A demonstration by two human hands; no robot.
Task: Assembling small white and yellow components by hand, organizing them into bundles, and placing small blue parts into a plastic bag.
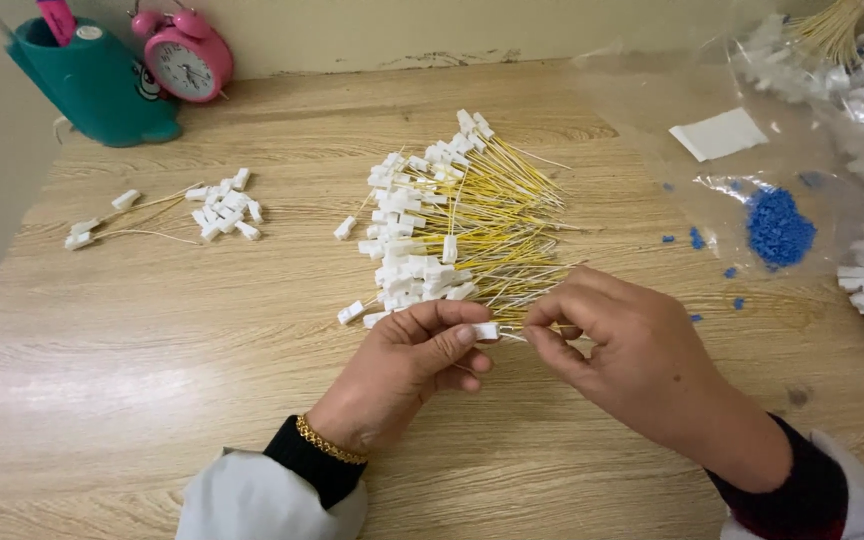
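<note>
Hands meet low in the head view, near the front edge of the wooden table [152,400]. Left hand [412,360] curls palm inward, thumb and forefinger clamped together on a small white connector [486,331]. Right hand [622,350] arches over from the right, its fingertips [537,322] pinched on the thin yellow wire [512,334] leaving that connector. Just beyond them lies a pile of yellow-wired white connectors [452,220]. Farther left sits a small heap of loose white pieces [224,205]. Far left stand a teal holder [92,85] and a pink alarm clock [189,55] against the wall. At right, clear bags [752,150] hold blue beads [780,226].
</note>
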